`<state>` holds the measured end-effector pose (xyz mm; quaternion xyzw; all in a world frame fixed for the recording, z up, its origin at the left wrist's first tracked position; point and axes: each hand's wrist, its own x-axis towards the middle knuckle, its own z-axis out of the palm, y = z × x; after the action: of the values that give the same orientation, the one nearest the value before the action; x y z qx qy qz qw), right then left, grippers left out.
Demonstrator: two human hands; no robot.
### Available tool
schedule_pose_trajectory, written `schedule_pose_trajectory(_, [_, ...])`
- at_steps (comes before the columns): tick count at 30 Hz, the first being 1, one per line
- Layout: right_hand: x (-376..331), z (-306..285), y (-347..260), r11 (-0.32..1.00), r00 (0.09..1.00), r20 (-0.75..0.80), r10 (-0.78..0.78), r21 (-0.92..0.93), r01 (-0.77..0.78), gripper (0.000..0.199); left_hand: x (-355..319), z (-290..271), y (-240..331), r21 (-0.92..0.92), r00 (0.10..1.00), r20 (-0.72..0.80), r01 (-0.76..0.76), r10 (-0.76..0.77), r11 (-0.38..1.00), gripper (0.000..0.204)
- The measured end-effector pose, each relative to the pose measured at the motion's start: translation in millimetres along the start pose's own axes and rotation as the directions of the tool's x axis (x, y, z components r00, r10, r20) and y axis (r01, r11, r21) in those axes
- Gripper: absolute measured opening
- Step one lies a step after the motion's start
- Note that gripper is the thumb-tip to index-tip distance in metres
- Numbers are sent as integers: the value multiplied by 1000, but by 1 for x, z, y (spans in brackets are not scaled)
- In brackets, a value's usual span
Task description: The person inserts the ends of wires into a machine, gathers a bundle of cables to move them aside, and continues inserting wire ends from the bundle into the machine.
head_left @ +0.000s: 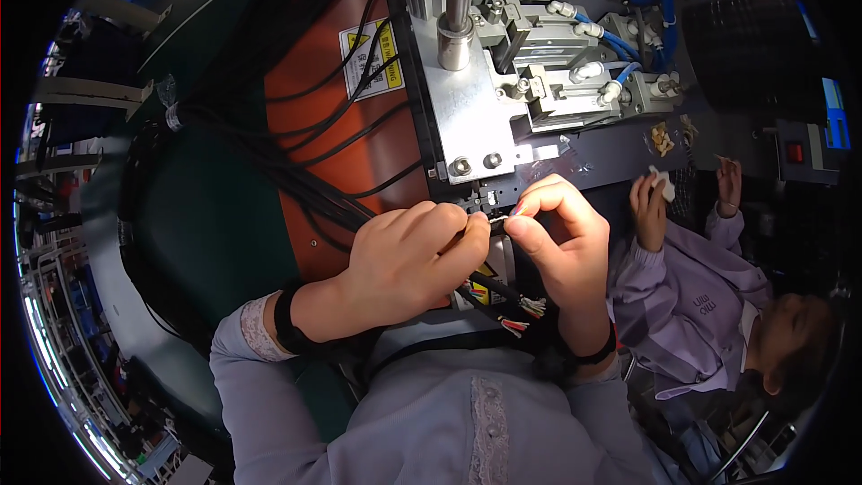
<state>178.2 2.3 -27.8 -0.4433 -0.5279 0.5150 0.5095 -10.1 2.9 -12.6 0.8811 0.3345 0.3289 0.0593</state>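
Our left hand curls almost closed, our right hand pinches thumb to forefinger, both on pale wires! We hold them near-side of the machine, right of the black cables

Left of my left grip I see the dark green table, edged in pale grey. Beyond that edge, well apart from me, stand crowded racks, with bright strip lights along the far-left side. Pale brackets jut in, farther forward on the left. Far off to the right of my right grip, a blue-lit screen glows amid dim surroundings.
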Motion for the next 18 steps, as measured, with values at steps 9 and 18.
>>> schedule_pose_trajectory(9, [0, 0, 12, 948, 962, 16, -272, -165, 270, 11, -3, 9, 0, -62, 998, -15, 63, -64, 996, 34])
schedule_pose_trajectory(18, [1, -1, 5, 992, 995, -24, -97, 75, 98, 13, -3, 10, -2, -97, 998, -41, 44, -48, 994, 34])
